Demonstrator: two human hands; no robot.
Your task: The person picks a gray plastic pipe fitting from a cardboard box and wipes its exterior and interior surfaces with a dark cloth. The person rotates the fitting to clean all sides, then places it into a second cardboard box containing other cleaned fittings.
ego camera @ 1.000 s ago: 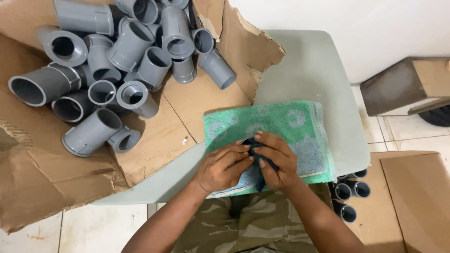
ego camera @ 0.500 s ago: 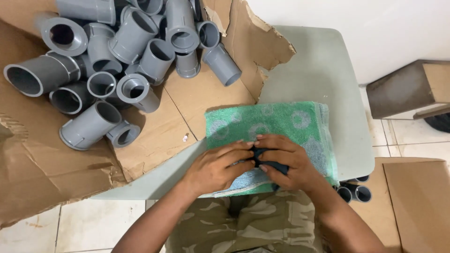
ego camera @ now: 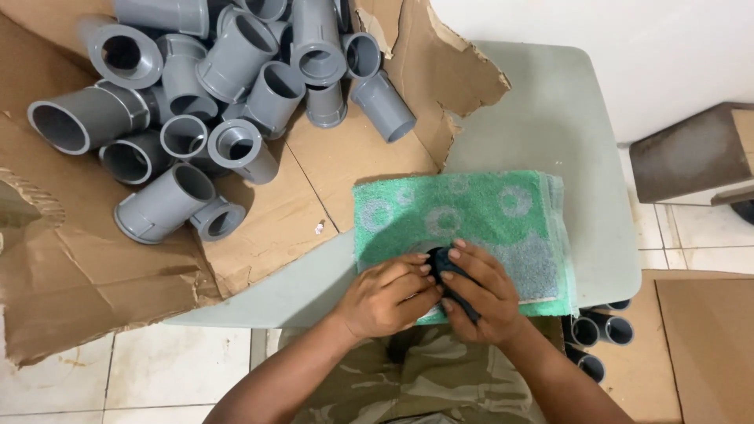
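Both forearms rise from the bottom edge toward frame centre, where the left hand (ego camera: pixel 386 293) and right hand (ego camera: pixel 479 289) meet (fingertips touching), fingers curled inward.

Two hands on a dark pipe piece over a green towel

The left hand (ego camera: pixel 386 296) and right hand (ego camera: pixel 479 292) together clasp a dark pipe piece (ego camera: pixel 444 259) on the green towel (ego camera: pixel 479 212), which lies on the grey tabletop (ego camera: pixel 542 110) beside torn cardboard (ego camera: pixel 330 169) heaped with grey pipe fittings (ego camera: pixel 228 78).
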